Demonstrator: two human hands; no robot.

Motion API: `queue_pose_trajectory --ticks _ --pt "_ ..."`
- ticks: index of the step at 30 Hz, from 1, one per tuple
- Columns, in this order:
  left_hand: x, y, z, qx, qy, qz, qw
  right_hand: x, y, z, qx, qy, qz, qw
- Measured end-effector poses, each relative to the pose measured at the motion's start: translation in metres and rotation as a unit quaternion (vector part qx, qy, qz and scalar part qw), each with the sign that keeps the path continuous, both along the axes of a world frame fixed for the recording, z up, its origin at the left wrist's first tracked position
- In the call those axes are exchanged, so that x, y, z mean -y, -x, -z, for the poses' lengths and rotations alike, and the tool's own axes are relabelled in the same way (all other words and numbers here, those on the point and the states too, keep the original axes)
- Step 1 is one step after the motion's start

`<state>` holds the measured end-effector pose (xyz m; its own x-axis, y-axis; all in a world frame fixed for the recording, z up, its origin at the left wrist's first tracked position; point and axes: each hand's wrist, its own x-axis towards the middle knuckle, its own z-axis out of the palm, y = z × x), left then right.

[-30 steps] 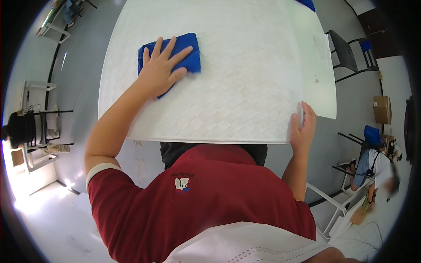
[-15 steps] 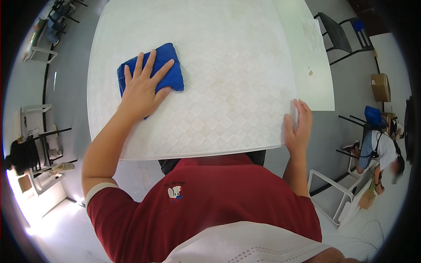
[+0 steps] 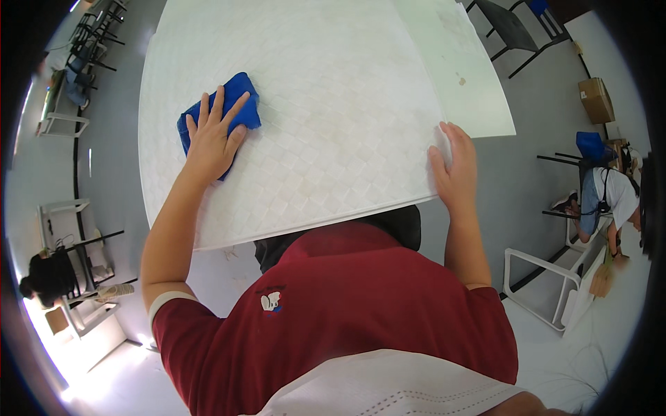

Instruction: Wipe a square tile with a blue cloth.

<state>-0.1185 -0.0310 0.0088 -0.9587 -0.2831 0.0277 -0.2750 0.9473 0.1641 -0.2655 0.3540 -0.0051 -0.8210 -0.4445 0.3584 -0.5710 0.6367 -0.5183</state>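
Note:
My left hand [image 3: 211,142] lies flat with fingers spread on a folded blue cloth [image 3: 242,91], pressing it against the white table cover [image 3: 333,125]. The cover has a woven diamond pattern, and the cloth sits toward its left side. Part of the cloth is hidden beneath my palm. At the cover's right edge rests my right hand [image 3: 458,163], thumb apart from its fingers and holding nothing. Along that edge runs a pale green tabletop strip [image 3: 479,104] with a small brown spot.
Beyond the table at the right are a dark chair [image 3: 506,26], a cardboard box [image 3: 596,100] and a seated person [image 3: 617,191] near a white metal frame [image 3: 541,277]. Another person [image 3: 52,277] sits at the left. A white bench [image 3: 64,125] stands farther back there.
The blue cloth and my left hand have shifted a little toward the table's left edge. The whole view has turned slightly. My right hand stays at the cover's right edge.

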Motion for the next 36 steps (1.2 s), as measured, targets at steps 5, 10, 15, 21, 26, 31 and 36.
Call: queue_pose_trajectory --ticks 5,10,15,21,26,31,36 --pt "-0.012 0.013 -0.007 -0.051 -0.059 0.026 0.997 0.003 -0.004 -0.001 -0.014 0.011 -0.011 1.000" --pt "-0.056 0.046 -0.010 -0.077 -0.102 0.102 0.987 0.001 -0.001 0.002 -0.012 0.012 -0.006 1.000" --pt "-0.099 0.077 -0.016 -0.058 -0.047 0.168 0.983 0.000 0.000 0.002 -0.007 0.013 -0.005 1.000" --pt "-0.116 0.088 -0.009 0.010 0.014 0.216 0.976 0.000 -0.001 -0.001 -0.004 0.001 -0.005 1.000" --pt "-0.119 0.089 -0.013 0.013 0.005 0.208 0.978 0.000 -0.002 -0.006 0.008 0.001 -0.001 1.000" --pt "-0.118 0.089 -0.010 0.021 0.005 0.207 0.978 0.001 -0.001 -0.004 0.024 0.006 -0.004 1.000" --pt "-0.119 0.090 -0.011 0.022 0.007 0.205 0.979 0.001 -0.002 -0.005 0.025 0.019 -0.004 0.999"
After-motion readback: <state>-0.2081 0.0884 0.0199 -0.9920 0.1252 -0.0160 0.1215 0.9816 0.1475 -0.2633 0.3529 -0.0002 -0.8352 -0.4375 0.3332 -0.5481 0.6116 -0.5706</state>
